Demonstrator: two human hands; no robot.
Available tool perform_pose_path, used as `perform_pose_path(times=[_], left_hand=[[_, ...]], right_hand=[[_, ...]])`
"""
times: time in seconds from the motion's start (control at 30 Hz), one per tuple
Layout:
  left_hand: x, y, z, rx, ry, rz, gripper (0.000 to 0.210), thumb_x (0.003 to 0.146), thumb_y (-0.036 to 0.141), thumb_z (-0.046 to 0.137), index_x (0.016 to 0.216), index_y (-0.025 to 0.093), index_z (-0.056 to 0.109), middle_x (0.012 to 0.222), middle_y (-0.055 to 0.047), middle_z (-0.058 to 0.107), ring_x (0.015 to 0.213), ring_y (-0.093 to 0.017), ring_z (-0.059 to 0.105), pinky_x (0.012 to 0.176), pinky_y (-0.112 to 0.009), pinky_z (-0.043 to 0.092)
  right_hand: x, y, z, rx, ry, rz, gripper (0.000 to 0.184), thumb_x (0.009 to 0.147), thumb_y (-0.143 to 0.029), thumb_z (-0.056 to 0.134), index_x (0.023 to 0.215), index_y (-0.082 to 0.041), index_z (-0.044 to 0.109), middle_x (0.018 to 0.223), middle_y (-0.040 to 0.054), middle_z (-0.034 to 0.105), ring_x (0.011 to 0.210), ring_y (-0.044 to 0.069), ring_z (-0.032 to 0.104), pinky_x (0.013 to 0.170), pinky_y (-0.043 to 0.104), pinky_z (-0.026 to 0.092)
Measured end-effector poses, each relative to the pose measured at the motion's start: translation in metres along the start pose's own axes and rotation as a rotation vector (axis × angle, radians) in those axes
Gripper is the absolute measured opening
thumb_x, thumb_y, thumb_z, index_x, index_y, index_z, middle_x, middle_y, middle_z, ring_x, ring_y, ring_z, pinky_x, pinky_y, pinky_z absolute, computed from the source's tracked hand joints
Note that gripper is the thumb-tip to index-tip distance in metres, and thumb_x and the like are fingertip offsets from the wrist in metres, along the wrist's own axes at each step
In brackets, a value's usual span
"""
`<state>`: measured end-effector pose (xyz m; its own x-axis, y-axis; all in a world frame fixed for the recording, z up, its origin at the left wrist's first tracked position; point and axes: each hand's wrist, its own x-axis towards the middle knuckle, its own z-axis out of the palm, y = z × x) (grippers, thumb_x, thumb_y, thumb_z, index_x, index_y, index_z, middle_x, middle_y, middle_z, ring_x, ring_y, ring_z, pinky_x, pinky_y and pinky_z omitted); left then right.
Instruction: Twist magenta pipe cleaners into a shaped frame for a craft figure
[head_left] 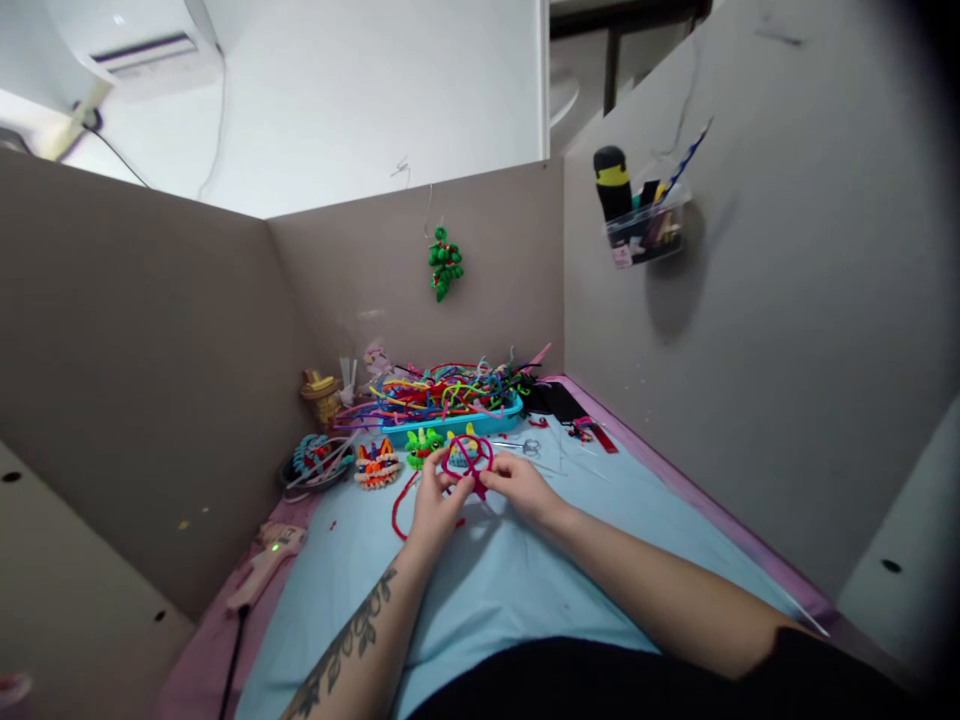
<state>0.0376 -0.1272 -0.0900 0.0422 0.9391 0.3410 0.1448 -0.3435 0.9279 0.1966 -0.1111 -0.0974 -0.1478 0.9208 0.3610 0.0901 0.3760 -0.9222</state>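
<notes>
Between my two hands is a magenta pipe cleaner (490,456) bent into a round hoop with strands crossing inside it and a pointed lower end. My left hand (436,502) pinches its lower left side with thumb and fingers. On the other side, my right hand (523,487) pinches the lower right part near the point. A red pipe cleaner (394,514) curves over the cloth beside my left hand. Just behind the hands stand a green pipe-cleaner figure (424,446) and a yellow and blue one (454,450), the latter partly hidden by the hoop.
A blue tray (405,431) heaped with colourful pipe cleaners stands at the back. Left are an orange and white figure (376,465), a dark bowl (289,476) and a pink power strip (264,570). Scissors (529,447) lie right of the figures. Grey panels (420,330) enclose the table.
</notes>
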Motion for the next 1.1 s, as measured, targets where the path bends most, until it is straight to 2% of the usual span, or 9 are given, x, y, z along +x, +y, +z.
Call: perform_pose_path(times=[0.1, 0.17, 0.23, 0.3, 0.4, 0.57, 0.7, 0.87, 1.1], left_hand=[[-0.001, -0.001, 0.0, 0.077, 0.012, 0.116, 0.058, 0.07, 0.031, 0.066, 0.119, 0.018, 0.037, 0.076, 0.0, 0.062, 0.078, -0.017, 0.062, 0.078, -0.032, 0.044], [-0.001, -0.003, -0.001, 0.154, 0.073, 0.202, 0.058, 0.068, 0.029, 0.067, 0.118, 0.019, 0.039, 0.09, -0.004, 0.062, 0.091, -0.019, 0.059, 0.087, -0.035, 0.04], [0.0, -0.004, -0.002, 0.238, 0.169, 0.262, 0.052, 0.067, 0.03, 0.068, 0.112, 0.019, 0.044, 0.097, -0.006, 0.059, 0.094, -0.02, 0.056, 0.087, -0.035, 0.039], [-0.001, -0.005, -0.002, 0.279, 0.22, 0.273, 0.042, 0.068, 0.031, 0.067, 0.104, 0.019, 0.048, 0.088, -0.003, 0.057, 0.084, -0.018, 0.055, 0.078, -0.031, 0.042], [-0.002, -0.004, -0.001, 0.278, 0.141, 0.232, 0.026, 0.071, 0.034, 0.064, 0.09, 0.019, 0.054, 0.073, 0.0, 0.054, 0.066, -0.014, 0.052, 0.061, -0.025, 0.042], [-0.003, -0.001, 0.003, 0.331, -0.002, 0.224, 0.017, 0.071, 0.032, 0.063, 0.08, 0.017, 0.064, 0.078, -0.003, 0.059, 0.064, -0.014, 0.052, 0.053, -0.023, 0.039], [-0.001, 0.002, 0.002, 0.337, 0.026, 0.199, 0.019, 0.073, 0.033, 0.06, 0.068, 0.016, 0.065, 0.065, -0.001, 0.057, 0.06, -0.013, 0.05, 0.051, -0.022, 0.036], [-0.001, 0.006, 0.0, 0.302, 0.048, 0.145, 0.022, 0.07, 0.035, 0.063, 0.058, 0.016, 0.063, 0.056, 0.001, 0.054, 0.055, -0.012, 0.048, 0.052, -0.022, 0.034], [-0.002, 0.009, -0.002, 0.306, 0.023, 0.181, 0.019, 0.068, 0.034, 0.065, 0.059, 0.017, 0.065, 0.06, -0.001, 0.059, 0.061, -0.014, 0.05, 0.059, -0.024, 0.036]], right_hand=[[0.002, 0.006, 0.002, 0.2, 0.085, 0.125, 0.035, 0.065, -0.044, 0.065, 0.051, -0.017, 0.048, 0.053, -0.004, 0.047, 0.053, 0.011, 0.041, 0.056, 0.025, 0.032], [0.004, 0.009, 0.003, 0.296, 0.128, 0.183, 0.038, 0.061, -0.046, 0.068, 0.05, -0.018, 0.045, 0.048, -0.0054, 0.043, 0.049, 0.009, 0.037, 0.053, 0.024, 0.029], [0.005, 0.01, 0.003, 0.346, 0.168, 0.195, 0.04, 0.059, -0.047, 0.07, 0.05, -0.018, 0.044, 0.048, -0.0059, 0.043, 0.049, 0.009, 0.036, 0.053, 0.024, 0.028], [0.006, 0.01, 0.002, 0.363, 0.203, 0.173, 0.04, 0.058, -0.047, 0.07, 0.05, -0.018, 0.045, 0.048, -0.006, 0.043, 0.05, 0.009, 0.035, 0.053, 0.024, 0.028], [0.006, 0.008, 0.002, 0.379, 0.221, 0.151, 0.038, 0.058, -0.047, 0.071, 0.051, -0.017, 0.049, 0.048, -0.0056, 0.044, 0.052, 0.01, 0.037, 0.055, 0.025, 0.029], [0.002, 0.007, 0.007, 0.488, 0.124, 0.197, 0.033, 0.057, -0.045, 0.073, 0.063, -0.015, 0.061, 0.059, -0.001, 0.058, 0.062, 0.014, 0.049, 0.065, 0.028, 0.036], [-0.001, 0.007, 0.012, 0.549, 0.031, 0.263, 0.035, 0.052, -0.042, 0.078, 0.067, -0.013, 0.065, 0.062, 0.0001, 0.061, 0.062, 0.014, 0.05, 0.064, 0.027, 0.035], [-0.003, 0.007, 0.015, 0.582, 0.045, 0.357, 0.033, 0.053, -0.043, 0.076, 0.065, -0.015, 0.064, 0.059, -0.0004, 0.059, 0.057, 0.011, 0.047, 0.057, 0.024, 0.032], [-0.002, 0.007, 0.016, 0.533, 0.009, 0.305, 0.036, 0.057, -0.049, 0.072, 0.063, -0.015, 0.06, 0.052, -0.0018, 0.051, 0.055, 0.011, 0.045, 0.054, 0.024, 0.032]])
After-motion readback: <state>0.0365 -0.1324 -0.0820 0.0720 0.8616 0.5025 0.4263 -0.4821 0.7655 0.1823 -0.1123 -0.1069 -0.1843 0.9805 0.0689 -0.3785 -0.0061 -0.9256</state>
